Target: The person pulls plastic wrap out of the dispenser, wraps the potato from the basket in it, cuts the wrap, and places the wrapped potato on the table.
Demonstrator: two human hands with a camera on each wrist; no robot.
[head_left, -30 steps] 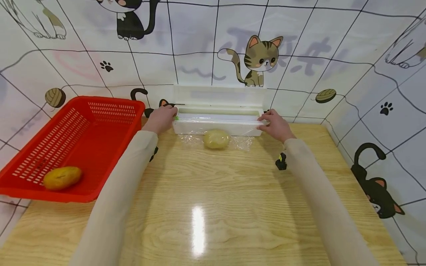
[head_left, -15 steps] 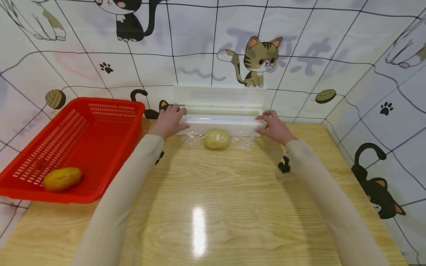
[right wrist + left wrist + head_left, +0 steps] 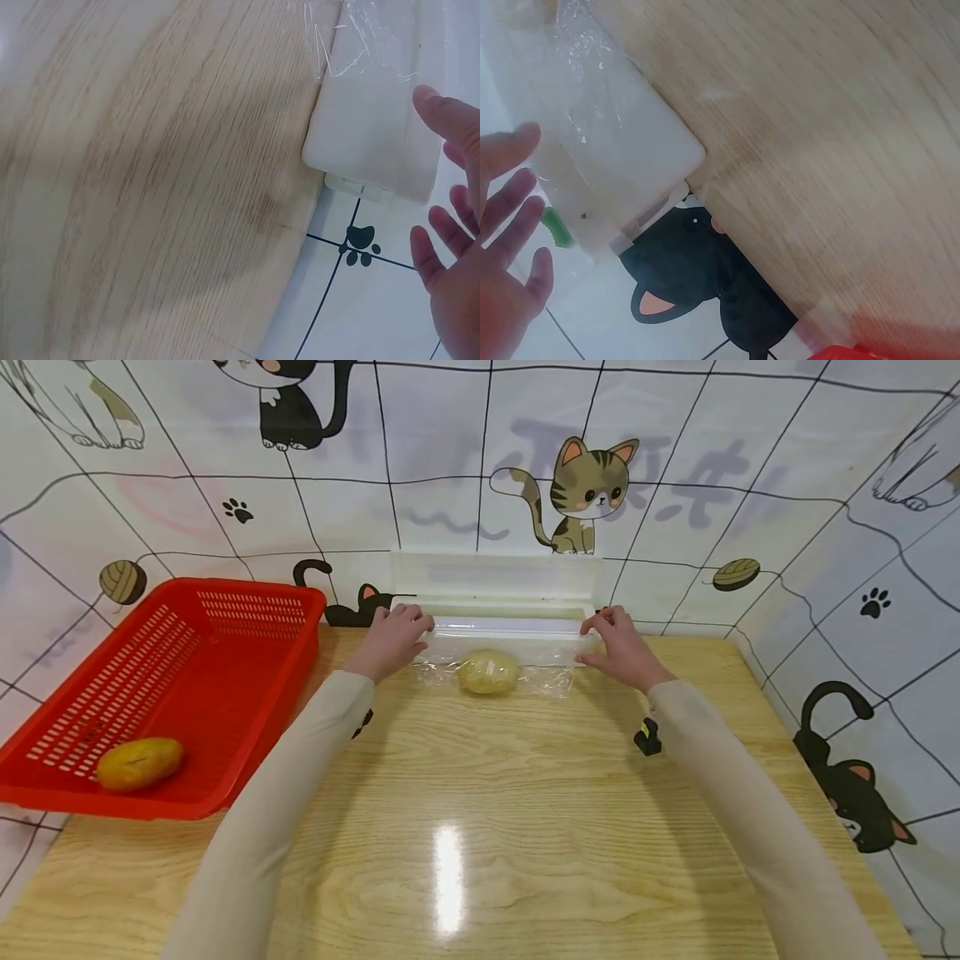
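A white cling film dispenser (image 3: 521, 647) lies against the back wall with its lid raised. Clear cling film (image 3: 551, 681) hangs over its front, covering a pale yellow, potato-like lump (image 3: 487, 672) on the table. My left hand (image 3: 392, 639) is at the dispenser's left end, fingers spread and thumb apart in the left wrist view. Beside those fingertips sits a small green slider (image 3: 557, 227). At the right end, my right hand (image 3: 622, 647) has its thumb tip by the front edge, fingers loosely bent over the top and gripping nothing visible.
On the left stands a red perforated basket (image 3: 217, 693) holding a yellow oblong item (image 3: 140, 763), potato- or mango-like. A wall (image 3: 442, 510) printed with cats rises behind the wooden table (image 3: 525, 827), and another closes off the right side.
From the dispenser's left end, my left hand has come inward to the right and slightly toward me, its fingers off the green slider. My right hand has shifted only a little.
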